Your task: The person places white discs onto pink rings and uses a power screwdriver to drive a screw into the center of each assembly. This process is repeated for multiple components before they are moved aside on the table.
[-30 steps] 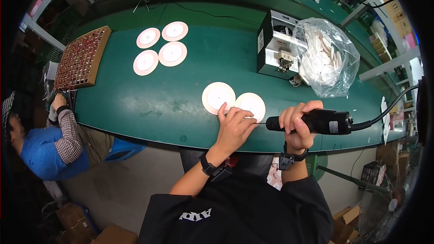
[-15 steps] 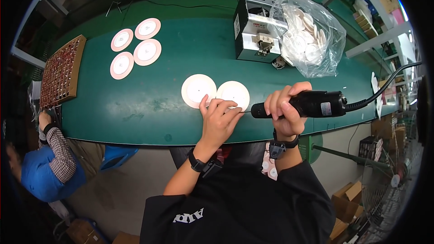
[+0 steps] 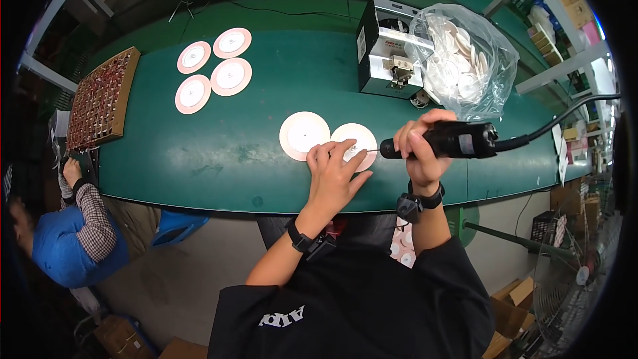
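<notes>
Two round white discs with pale pink rims lie side by side on the green tabletop: the left disc [image 3: 304, 126] and the right disc [image 3: 354, 131]. My left hand [image 3: 332, 173] rests over their near edges with fingers apart and thumb spread. Its fingertips touch the right disc beside a small part at the centre, too small to make out. My right hand [image 3: 425, 149] is wrapped around a black corded electric screwdriver [image 3: 468, 139], held sideways. Its thin bit points left over the right disc, near my left fingertips.
Several pink-rimmed discs [image 3: 231, 76] lie at the far left, near a tray [image 3: 103, 100] of small reddish parts. A metal-fronted machine [image 3: 392, 46] stands at the back beside a clear bag [image 3: 465, 60] of white discs. At the left, a co-worker [image 3: 80, 239] sits in blue.
The screwdriver has risen slightly, its bit now over the right disc. My left fingers have shifted onto that disc and the thumb has moved away. The whole view has shifted a little.
</notes>
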A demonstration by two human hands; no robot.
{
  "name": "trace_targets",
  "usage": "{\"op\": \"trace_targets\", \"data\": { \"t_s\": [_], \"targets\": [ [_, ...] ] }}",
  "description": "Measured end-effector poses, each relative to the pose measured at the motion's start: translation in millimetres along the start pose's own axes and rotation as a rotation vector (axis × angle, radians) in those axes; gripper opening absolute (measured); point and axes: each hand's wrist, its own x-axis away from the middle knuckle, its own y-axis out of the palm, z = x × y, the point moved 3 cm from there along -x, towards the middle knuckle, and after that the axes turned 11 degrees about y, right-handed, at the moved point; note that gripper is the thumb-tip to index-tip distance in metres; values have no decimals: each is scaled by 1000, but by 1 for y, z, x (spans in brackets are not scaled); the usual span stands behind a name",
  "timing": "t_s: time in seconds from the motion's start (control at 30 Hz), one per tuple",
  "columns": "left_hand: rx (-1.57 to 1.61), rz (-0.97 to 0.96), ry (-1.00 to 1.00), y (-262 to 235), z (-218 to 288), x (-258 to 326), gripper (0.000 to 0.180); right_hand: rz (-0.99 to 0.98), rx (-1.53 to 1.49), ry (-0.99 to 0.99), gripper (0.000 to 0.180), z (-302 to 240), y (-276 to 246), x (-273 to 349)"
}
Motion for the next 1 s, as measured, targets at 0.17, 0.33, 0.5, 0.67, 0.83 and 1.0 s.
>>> {"op": "trace_targets", "data": {
  "t_s": [0.17,0.33,0.5,0.67,0.83,1.0],
  "targets": [
    [-73,-94,6,2,1,-1,40,-26,104,18,31,11,-1,-7],
    [-92,-143,6,5,0,1,40,-5,76,89,29,20,-1,-9],
    [-92,-140,8,6,0,1,38,-39,136,141,28,23,3,-11],
    [-86,-119,5,6,1,1,37,-13,137,104,28,22,0,-7],
    [-70,-106,-26,5,-1,2,37,14,146,56,29,15,-2,-3],
    [-64,-103,-23,4,0,1,37,3,114,32,29,10,0,-4]
  ]
}}
